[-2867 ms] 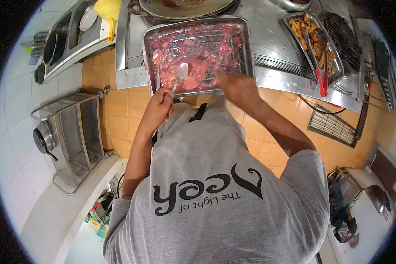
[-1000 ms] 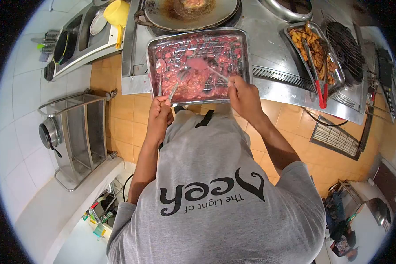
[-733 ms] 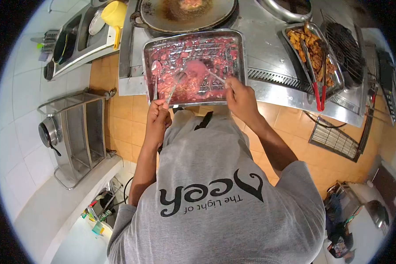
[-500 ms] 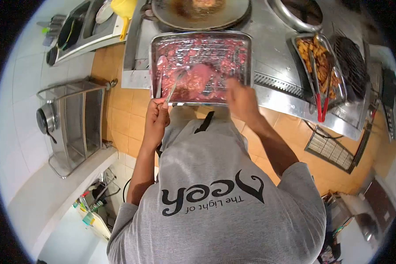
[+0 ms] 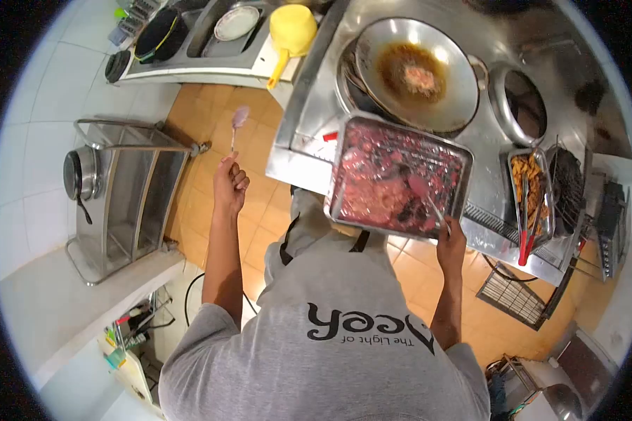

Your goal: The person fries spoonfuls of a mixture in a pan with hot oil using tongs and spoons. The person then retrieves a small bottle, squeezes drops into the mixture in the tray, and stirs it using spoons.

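My left hand (image 5: 230, 186) is raised to the left of the tray, closed around a spoon (image 5: 239, 121). Pinkish paste coats that spoon's bowl, which points away from me. At the near right corner of the metal tray (image 5: 402, 230), my right hand (image 5: 451, 242) is closed on a second spoon (image 5: 435, 208), whose bowl rests in the mixture. Whether those fingers also grip the tray rim, I cannot tell. Wet, red, raw-looking minced meat (image 5: 372, 186) covers much of the tray, with darker bare patches.
Beyond the tray, a wok (image 5: 463, 88) of oil holds one frying piece (image 5: 420, 79). To the right, a smaller tray of browned food (image 5: 530, 175) carries red-handled tongs (image 5: 524, 242). A yellow dipper (image 5: 292, 31) stands by the sink (image 5: 198, 43). A metal rack (image 5: 130, 203) is at left.
The view has shifted. My left hand has moved from the tray out to the left with a spoon. My right hand, blurred earlier, now holds a spoon at the tray's near right corner.
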Tool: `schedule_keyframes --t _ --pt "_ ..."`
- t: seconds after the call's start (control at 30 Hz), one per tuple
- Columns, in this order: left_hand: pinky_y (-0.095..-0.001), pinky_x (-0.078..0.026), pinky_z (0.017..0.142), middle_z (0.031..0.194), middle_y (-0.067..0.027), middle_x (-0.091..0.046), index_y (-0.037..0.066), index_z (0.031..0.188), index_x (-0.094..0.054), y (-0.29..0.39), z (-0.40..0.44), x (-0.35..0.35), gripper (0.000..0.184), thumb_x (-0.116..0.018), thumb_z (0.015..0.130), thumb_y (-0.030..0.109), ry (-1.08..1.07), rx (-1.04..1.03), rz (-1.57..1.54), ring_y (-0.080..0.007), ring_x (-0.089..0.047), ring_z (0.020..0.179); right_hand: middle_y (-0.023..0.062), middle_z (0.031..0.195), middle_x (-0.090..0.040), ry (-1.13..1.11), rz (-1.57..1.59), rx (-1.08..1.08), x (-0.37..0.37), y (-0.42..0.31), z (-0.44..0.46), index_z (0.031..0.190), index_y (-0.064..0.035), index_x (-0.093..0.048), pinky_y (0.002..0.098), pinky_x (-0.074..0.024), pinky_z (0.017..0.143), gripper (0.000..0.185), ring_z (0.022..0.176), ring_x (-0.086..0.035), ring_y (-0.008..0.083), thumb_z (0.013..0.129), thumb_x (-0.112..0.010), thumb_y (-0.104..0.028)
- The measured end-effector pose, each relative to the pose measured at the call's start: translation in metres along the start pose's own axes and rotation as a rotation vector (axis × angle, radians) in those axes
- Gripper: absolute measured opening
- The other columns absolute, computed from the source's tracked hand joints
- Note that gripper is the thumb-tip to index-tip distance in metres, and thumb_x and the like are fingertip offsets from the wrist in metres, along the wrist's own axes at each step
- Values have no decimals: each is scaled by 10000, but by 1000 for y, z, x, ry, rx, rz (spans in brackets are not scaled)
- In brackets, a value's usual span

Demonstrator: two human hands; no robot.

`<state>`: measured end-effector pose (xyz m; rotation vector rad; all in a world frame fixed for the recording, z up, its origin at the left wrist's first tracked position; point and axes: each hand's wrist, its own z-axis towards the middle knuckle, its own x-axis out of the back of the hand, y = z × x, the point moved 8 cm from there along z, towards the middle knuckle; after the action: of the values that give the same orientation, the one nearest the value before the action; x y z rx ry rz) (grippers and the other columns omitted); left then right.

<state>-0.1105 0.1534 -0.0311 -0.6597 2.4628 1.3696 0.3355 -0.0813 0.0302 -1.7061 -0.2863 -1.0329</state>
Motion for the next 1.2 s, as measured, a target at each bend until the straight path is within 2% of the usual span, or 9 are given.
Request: schedule_keyframes --t 0.17,0.33,0.47,0.7,0.77,0.83,0.93,0.97,1.2 --pt "-175 -273 378 569 51 -386 125 861 -503 44 142 33 69 -504 890 187 94 59 20 -45 -334 420 94 740 -549 205 55 -202 -3 8 -31 925 -3 -557 284 -427 648 119 716 -488 135 904 -485 -95" --pt "-188 -433 484 731 1 -546 112 851 -515 116 334 23 106 -515 883 213 -74 80 159 -72 -451 535 86 732 -532 238 -63 -359 1 -11 -56 896 12 -536 291 -410 614 136 680 -470 143 910 -482 -112" --pt "-229 -459 603 926 -42 -551 79 1016 -493 137 406 18 244 -516 878 279 127 164 116 -112 -495 709 58 698 -483 238 -116 -362 3 -23 -54 887 7 -530 276 -369 564 156 632 -416 126 915 -477 -136" --pt "-248 -429 633 1206 -60 -496 80 1250 -419 83 345 119 446 -429 903 361 232 -87 234 -128 -479 791 24 698 -466 217 -55 -334 8 -12 -36 922 -5 -540 265 -342 563 165 637 -391 111 922 -472 -156" --pt "-243 -384 506 1199 -52 -521 96 1198 -451 39 257 170 368 -383 926 333 478 -97 105 -118 -448 634 38 726 -514 195 -43 -344 5 15 -35 936 -4 -546 274 -384 610 168 678 -445 124 923 -468 -152" --pt "-248 -383 507 1055 -36 -544 90 1173 -466 -51 204 279 422 -425 902 411 349 127 80 -145 -463 644 88 786 -564 145 31 -344 3 15 -28 946 9 -550 286 -421 701 146 770 -512 152 909 -478 -113" --pt "-321 -417 764 1387 0 -370 149 1331 -352 -142 54 368 534 -387 891 450 656 282 -54 -169 -462 1019 117 799 -568 15 122 -307 -6 54 -20 982 12 -554 290 -432 713 149 780 -529 172 898 -488 -92" --pt "-296 -418 774 1109 11 -523 145 1088 -500 -174 13 388 455 -510 810 505 687 184 -320 -149 -488 901 132 807 -574 -13 168 -293 -8 68 -17 1003 13 -554 295 -439 717 165 775 -539 191 895 -490 -94" --pt "-320 -429 735 1147 15 -501 151 1171 -458 -264 -153 345 464 -534 826 452 847 406 -10 -159 -487 917 256 995 -601 -147 -56 -66 0 49 -7 1317 -35 -357 421 -485 725 533 873 -608 396 877 -525 -285"
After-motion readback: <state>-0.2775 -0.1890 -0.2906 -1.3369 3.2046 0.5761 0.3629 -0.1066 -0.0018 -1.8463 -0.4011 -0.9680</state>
